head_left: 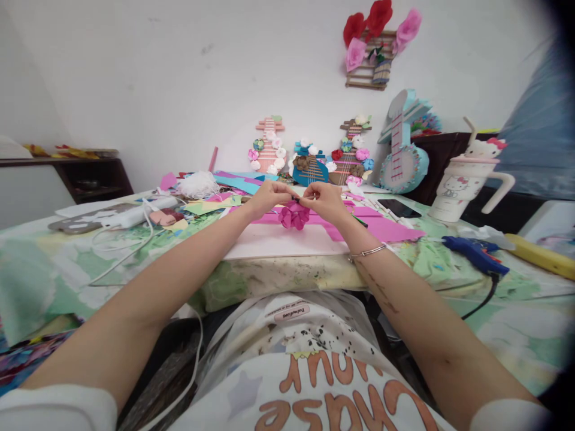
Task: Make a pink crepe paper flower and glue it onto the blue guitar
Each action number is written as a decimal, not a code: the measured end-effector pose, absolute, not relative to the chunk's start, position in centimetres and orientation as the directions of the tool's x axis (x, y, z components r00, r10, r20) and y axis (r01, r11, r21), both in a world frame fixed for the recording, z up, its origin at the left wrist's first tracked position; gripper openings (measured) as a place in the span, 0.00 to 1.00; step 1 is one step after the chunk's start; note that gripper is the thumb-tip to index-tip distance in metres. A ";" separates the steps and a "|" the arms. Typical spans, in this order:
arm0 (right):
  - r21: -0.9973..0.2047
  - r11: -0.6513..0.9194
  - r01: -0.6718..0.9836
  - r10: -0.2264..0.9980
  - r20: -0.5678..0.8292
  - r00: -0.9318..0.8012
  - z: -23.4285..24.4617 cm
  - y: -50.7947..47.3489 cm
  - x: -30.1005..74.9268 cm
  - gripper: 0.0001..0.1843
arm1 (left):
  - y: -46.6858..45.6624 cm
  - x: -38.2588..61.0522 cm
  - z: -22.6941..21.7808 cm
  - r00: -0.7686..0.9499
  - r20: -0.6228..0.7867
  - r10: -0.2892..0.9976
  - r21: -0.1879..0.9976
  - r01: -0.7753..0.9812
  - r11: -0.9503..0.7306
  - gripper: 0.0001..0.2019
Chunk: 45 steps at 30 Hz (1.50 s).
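A magenta paper flower (294,216) hangs just above a white board (283,240) on the table in front of me. My left hand (268,197) and my right hand (322,200) meet over it, fingers pinched together on the flower's top, where a small dark stem end shows between the fingertips. Pink paper sheets (381,227) lie under and to the right of my hands. A thin bracelet (367,252) circles my right wrist.
A blue glue gun (474,254) lies at right with its cord. A white cartoon-cat mug (465,185) and a black phone (399,208) stand behind it. Paper guitars with flowers (309,161) line the wall. White cables (130,230) and paper scraps lie at left.
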State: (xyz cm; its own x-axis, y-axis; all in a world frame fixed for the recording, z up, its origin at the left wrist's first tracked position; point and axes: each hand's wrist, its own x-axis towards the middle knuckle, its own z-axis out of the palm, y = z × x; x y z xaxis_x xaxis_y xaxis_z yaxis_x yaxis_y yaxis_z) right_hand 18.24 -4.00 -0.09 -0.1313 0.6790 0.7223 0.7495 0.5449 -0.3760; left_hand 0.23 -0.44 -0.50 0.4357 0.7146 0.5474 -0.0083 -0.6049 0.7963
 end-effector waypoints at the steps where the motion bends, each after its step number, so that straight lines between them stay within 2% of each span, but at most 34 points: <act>1: -0.374 0.546 0.750 0.676 0.725 -0.131 -0.1 -4.0 18.2 0.08 | -0.4 0.2 -0.5 0.439 0.548 0.712 0.795 -0.008 -0.607 0.09; 12: -0.266 0.531 0.804 0.616 0.774 -0.150 -0.5 -3.5 18.5 0.10 | 0.2 0.3 -0.9 0.417 0.555 0.720 0.794 -0.007 -0.608 0.13; 18: -0.291 0.471 0.833 0.656 0.747 -0.110 -0.3 -3.4 18.7 0.13 | 0.2 0.3 -0.8 0.421 0.548 0.723 0.794 0.010 -0.608 0.12; 26: -0.310 0.439 0.843 0.701 0.705 -0.106 0.1 -4.0 18.5 0.10 | -0.1 0.3 -0.7 0.443 0.510 0.737 0.812 0.035 -0.583 0.12; 36: -0.288 0.481 0.828 0.678 0.721 -0.143 0.0 -4.0 18.4 0.14 | 0.0 0.5 -0.5 0.442 0.478 0.759 0.822 0.081 -0.564 0.10; 45: -0.253 0.526 0.812 0.641 0.746 -0.182 -0.1 -4.0 18.2 0.12 | 0.0 0.3 -0.5 0.471 0.478 0.742 0.789 0.142 -0.598 0.09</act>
